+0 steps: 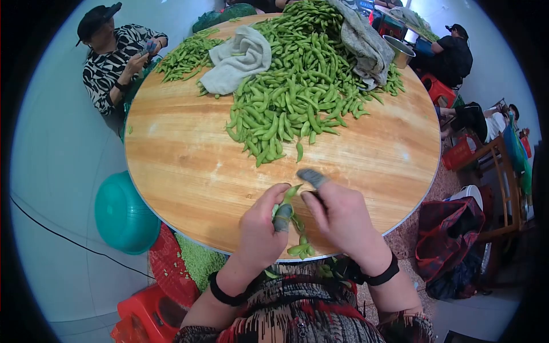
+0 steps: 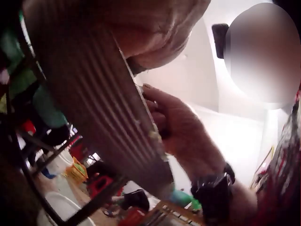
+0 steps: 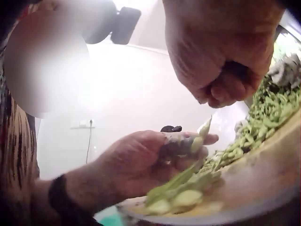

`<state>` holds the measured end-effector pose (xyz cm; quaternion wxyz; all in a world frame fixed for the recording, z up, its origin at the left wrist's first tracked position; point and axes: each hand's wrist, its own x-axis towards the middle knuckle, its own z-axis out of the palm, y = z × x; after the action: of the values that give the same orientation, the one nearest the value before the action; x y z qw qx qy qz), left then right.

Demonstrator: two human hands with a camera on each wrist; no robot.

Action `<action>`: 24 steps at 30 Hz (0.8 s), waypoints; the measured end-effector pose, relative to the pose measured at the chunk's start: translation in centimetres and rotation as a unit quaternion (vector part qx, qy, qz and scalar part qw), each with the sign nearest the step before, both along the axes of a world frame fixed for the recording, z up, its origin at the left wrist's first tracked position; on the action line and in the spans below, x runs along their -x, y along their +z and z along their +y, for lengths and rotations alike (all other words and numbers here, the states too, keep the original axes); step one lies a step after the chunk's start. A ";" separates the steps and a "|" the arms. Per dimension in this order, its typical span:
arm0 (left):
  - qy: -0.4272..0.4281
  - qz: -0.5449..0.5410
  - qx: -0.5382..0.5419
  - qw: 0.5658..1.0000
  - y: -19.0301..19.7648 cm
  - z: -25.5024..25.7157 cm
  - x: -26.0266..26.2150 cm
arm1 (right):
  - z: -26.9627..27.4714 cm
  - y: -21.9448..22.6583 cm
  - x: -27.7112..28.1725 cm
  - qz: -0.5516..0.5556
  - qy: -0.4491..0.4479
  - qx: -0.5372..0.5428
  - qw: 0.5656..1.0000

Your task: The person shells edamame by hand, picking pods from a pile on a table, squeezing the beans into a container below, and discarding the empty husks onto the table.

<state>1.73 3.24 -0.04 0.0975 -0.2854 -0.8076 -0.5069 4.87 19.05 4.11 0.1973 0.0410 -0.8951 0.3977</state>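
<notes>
In the head view my left hand (image 1: 263, 223) pinches a green soybean pod (image 1: 292, 193) near the table's front edge, its thumb wrapped in a grey cover (image 1: 282, 218). The pod (image 3: 202, 135) points up from the fingers in the right wrist view. My right hand (image 1: 346, 214) is just to the right, apart from the pod, with a blurred grey cover (image 1: 311, 178) on one digit. Thumb and forefinger stand apart there, with nothing visible between them. Below the hands, split pods (image 1: 301, 250) lie at the table edge. The left wrist view mostly shows the table's ribbed edge.
A large heap of pods (image 1: 297, 91) covers the back of the round wooden table (image 1: 183, 154), with cloths (image 1: 243, 60) on it. Shelled beans (image 1: 200, 260) lie below left, near a teal basin (image 1: 127, 212) and red stool (image 1: 151, 311). Another person (image 1: 117, 63) sits at the left.
</notes>
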 end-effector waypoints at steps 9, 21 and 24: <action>-0.099 -0.126 -0.043 0.986 1.1 -1.5 0.6 | 0.7 -1.5 0.5 -0.131 0.155 -0.086 0.975; -0.106 -0.481 -0.426 0.759 0.6 -0.2 0.2 | -1.3 -2.3 -1.5 -0.159 0.070 0.167 0.971; -0.089 -0.461 -0.439 0.766 0.4 -0.6 0.2 | -0.8 -1.7 -1.9 -0.228 0.110 0.293 0.922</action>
<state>1.49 2.60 0.37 -0.2177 -0.0143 -0.4156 -0.8830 6.76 18.26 2.45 -0.0541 -0.0123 -0.7491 0.6601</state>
